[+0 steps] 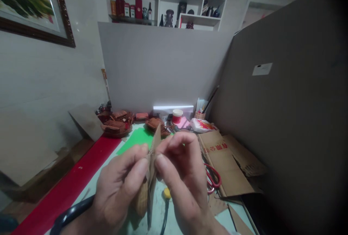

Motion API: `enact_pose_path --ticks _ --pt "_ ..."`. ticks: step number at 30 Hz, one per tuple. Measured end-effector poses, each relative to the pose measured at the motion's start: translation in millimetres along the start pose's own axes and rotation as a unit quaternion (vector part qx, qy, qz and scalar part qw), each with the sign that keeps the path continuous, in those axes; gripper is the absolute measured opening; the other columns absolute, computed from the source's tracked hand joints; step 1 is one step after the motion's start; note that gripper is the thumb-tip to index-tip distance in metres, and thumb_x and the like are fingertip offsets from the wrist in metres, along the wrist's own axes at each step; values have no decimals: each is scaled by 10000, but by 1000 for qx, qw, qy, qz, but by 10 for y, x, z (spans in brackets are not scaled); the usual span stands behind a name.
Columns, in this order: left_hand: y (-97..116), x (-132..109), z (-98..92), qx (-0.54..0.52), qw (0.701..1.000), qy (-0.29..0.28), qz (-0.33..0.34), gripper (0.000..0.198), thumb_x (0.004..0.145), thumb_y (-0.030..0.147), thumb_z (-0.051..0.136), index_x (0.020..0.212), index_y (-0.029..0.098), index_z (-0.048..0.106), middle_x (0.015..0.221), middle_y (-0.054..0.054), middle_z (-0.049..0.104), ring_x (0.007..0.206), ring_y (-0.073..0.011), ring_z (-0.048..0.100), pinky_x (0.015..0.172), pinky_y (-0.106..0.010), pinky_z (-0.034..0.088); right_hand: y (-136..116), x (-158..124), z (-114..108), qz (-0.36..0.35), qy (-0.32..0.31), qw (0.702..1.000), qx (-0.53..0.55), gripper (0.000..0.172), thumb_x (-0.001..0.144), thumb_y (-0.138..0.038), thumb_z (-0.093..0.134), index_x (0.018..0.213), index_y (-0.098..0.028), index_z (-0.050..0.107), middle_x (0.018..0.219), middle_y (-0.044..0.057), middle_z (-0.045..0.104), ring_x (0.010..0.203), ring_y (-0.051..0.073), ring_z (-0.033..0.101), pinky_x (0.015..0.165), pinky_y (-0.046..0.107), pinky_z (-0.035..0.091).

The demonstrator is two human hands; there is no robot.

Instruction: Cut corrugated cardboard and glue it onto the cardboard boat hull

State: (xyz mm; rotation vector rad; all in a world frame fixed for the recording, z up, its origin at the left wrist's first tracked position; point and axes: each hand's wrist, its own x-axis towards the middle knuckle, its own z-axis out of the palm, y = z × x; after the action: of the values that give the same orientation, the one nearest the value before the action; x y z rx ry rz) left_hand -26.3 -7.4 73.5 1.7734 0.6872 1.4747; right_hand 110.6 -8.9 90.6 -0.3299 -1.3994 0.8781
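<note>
Grey panels (168,68) wall the far and right edges of the pale surface (172,221). Uneven pressure from the fingertips could crease or split the thin cardboard piece (152,178). It stands edge-on between the hands, above the near edge: left hand (119,184) pinching it, right hand (187,177) against its right face, grip uncertain.

Cardboard (152,175) between left hand (118,186) and right hand (189,177), seemingly scissors (218,178) at right, cup (177,118) behind
</note>
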Motion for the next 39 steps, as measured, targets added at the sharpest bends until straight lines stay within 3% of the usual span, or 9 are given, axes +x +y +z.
enact_pose_path --ticks 9,15,19,22,26,29,34,39 --pt "-69 -18 -13 -64 996 13 -53 210 983 290 428 841 251 577 725 7 463 636 -134 431 546 -250 412 -13 0 -17 55 18 998 13 80 945 -224 532 972 -241 459 847 -20 511 673 98 466 565 217 398" --pt "-36 -2 -8 -25 999 20 -20 204 978 253 439 800 237 539 722 9 439 613 -132 419 554 -264 415 -45 25 -3 51 -4 999 -17 100 924 -199 515 980 -237 440 830 -33 474 682 97 459 597 219 414" --pt "-27 33 -38 20 998 57 11 187 977 251 441 834 238 561 769 -2 477 658 -143 456 560 -262 425 -108 68 -13 85 -59 987 -126 180 843 -203 605 863 -226 428 734 -49 438 642 110 440 579 241 398" --pt "-46 42 -69 32 996 80 26 163 968 238 462 840 237 563 745 3 453 670 -148 451 553 -259 415 -138 84 -41 50 -104 966 -229 161 896 -197 530 779 -215 422 739 -29 451 673 120 461 615 259 397" --pt "-45 36 -75 36 997 68 29 138 966 228 473 891 243 588 731 15 462 666 -139 457 570 -243 415 -130 62 -61 -43 -124 947 -294 131 925 -155 437 813 -217 413 763 -16 440 688 129 473 630 269 401" --pt "-21 37 -57 48 997 63 9 192 965 232 481 802 234 581 715 20 472 652 -129 455 593 -227 422 -117 47 -63 -45 -138 932 -331 142 914 -119 408 807 -212 398 770 -7 429 694 137 463 628 280 392" --pt "51 45 -8 -2 998 61 -26 253 960 285 497 722 230 562 680 25 440 616 -126 409 550 -219 391 -123 82 -85 -31 -151 944 -293 185 912 -111 402 770 -216 348 742 -27 381 648 116 409 595 262 350" --pt "87 48 0 -78 994 56 -51 186 949 304 511 802 251 612 685 18 431 683 -146 440 546 -223 378 -149 109 -76 6 -146 965 -217 189 906 -163 411 735 -216 348 712 -30 391 651 121 400 611 269 339"
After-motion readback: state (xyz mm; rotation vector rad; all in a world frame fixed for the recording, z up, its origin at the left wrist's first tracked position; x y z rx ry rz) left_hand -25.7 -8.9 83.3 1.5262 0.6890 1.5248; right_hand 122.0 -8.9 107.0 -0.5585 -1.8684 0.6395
